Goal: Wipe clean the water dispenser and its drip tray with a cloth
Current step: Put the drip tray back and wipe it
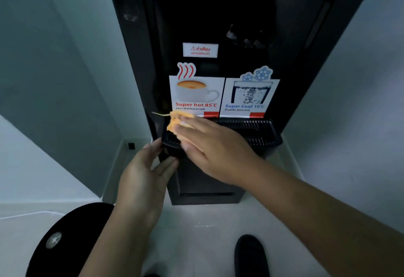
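A tall black water dispenser (pixel 240 25) stands against the wall, with hot and cool stickers on its front. Its black slotted drip tray (pixel 260 132) juts out below the stickers. My right hand (pixel 214 145) presses an orange cloth (pixel 175 121) flat onto the tray's left end, fingers spread over it. My left hand (pixel 144 171) grips the tray's left front corner from below and the side. Most of the cloth is hidden under my right hand.
Pale walls close in on both sides of the dispenser, which sits on a light floor (pixel 196 233). A black shoe (pixel 251 257) is on the floor at the bottom. A black rounded object (pixel 65 239) with a white disc lies bottom left.
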A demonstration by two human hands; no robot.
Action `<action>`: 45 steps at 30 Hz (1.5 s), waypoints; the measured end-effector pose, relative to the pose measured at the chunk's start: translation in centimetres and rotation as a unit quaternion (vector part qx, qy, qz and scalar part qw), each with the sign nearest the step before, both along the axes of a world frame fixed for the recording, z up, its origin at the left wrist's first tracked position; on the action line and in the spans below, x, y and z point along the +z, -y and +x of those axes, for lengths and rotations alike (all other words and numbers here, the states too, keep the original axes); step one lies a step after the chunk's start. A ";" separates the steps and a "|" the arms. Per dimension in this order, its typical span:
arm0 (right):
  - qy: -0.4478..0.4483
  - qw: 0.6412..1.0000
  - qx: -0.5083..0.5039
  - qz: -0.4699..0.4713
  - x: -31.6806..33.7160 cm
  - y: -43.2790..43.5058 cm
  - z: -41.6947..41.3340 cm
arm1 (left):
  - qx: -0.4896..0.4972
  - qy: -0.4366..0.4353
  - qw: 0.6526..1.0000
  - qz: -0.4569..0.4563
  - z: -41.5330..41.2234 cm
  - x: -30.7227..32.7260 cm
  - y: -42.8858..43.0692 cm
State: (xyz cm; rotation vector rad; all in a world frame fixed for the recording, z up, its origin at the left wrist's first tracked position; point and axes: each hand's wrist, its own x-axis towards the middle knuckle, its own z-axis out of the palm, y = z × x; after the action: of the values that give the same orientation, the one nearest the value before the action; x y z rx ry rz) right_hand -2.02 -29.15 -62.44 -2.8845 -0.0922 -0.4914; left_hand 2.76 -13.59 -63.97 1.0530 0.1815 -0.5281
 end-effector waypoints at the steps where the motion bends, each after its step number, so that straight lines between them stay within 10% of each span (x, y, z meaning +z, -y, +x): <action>1: -0.006 1.000 0.013 -0.011 0.0 1.5 -1.2 | -0.002 0.002 1.000 -0.014 0.0 0.0 0.1; 25: -0.006 0.996 -0.088 -0.026 0.0 8.5 -6.9 | -0.026 -0.085 0.993 -0.076 -0.1 -0.5 1.7; 37: -0.009 0.988 0.140 -0.066 0.2 4.3 -2.7 | -0.028 -0.065 0.995 -0.074 -0.2 -0.2 1.8; 45: 0.040 0.998 0.023 -0.042 -0.3 8.9 -7.7 | -0.026 -0.057 0.996 -0.064 -0.5 -0.2 1.9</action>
State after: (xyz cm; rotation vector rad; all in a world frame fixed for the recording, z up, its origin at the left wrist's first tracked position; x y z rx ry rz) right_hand -9.72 -38.02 -62.76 -2.9369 -0.1960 -0.6096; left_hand 2.28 -15.47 -64.19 0.9045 0.2187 -0.6404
